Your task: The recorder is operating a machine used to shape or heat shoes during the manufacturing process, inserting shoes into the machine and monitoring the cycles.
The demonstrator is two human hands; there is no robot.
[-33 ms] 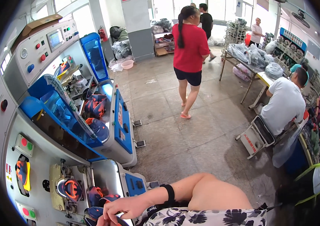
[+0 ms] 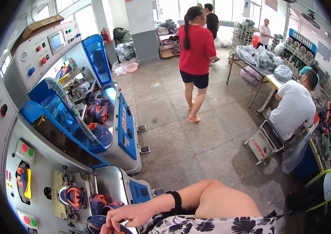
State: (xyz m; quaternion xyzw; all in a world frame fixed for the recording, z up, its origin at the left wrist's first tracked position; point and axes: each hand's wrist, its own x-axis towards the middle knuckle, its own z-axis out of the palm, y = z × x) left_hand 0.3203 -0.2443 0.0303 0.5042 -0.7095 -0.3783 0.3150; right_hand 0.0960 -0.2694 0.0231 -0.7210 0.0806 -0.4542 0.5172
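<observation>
- Stage, judging by layout: approx. midway thru a batch; one navy/orange shoe upper (image 2: 75, 197) looks seated on the mach. fixture, in front of a tan metal plate (image 2: 59, 195).
- Left to handle, prob.: loose uppers (image 2: 99, 202) on the ledge beside it, plus a dark upper (image 2: 95, 221) next to the R hand (image 2: 124, 218). Can't tell which are finished vs. waiting.
- Another upper w/ yellow strip (image 2: 23, 179) sits in a wall slot, b/w two button boxes (image 2: 25, 151) w/ red + green caps.
- Grip: R hand's fingers are bent and bunched low in frame, over/near the dark pieces; can't tell if it's holding one. L hand: n/a, out of view.
- Materials: uppers look like soft fabric, rounded, open-mouthed, orange edging on navy; loose ones slump & overlap.
- Ledge (image 2: 112, 179): smooth, shiny metal w/ rounded corner. Mach. panel: flat, pale, prob. painted metal.
- Neighboring mach.: curved, see-thru blue guard (image 2: 54, 113), glossy, prob. plastic; more uppers (image 2: 98, 109) heaped beyond it.
- Wristband (image 2: 177, 199): plain black, snug. Sleeve (image 2: 212, 224): pale cloth, dark floral print.
</observation>
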